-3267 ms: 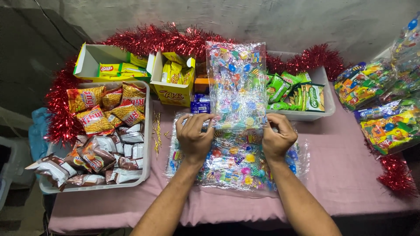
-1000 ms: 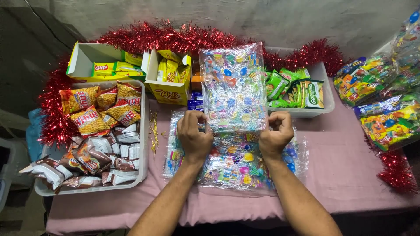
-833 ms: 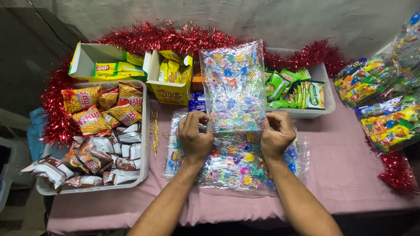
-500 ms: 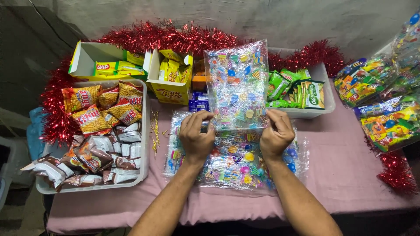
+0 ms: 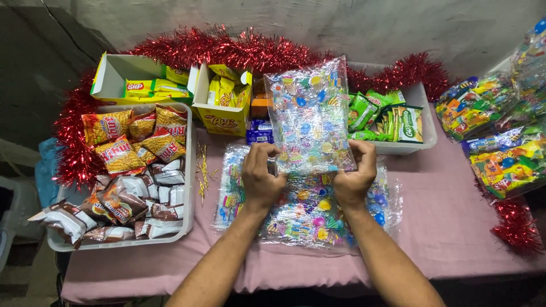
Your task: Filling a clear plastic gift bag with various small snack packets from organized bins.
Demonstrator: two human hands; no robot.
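Observation:
My left hand (image 5: 260, 175) and my right hand (image 5: 355, 175) each pinch a bottom corner of a clear plastic bag of colourful small candies (image 5: 308, 116). The bag stands upright above the table, tilted slightly away from me. Under my hands lies a flat pile of similar clear candy bags (image 5: 301, 213) on the pink tablecloth (image 5: 449, 227).
A white tray of snack packets (image 5: 122, 170) is at the left. Two open yellow boxes (image 5: 222, 99) and a white tub of green packets (image 5: 392, 122) are behind. Colourful candy packs (image 5: 500, 136) lie at the right. Red tinsel (image 5: 244, 48) borders the table.
The upright bag has shifted a little to the right and tilted. My hands have stayed at its bottom corners.

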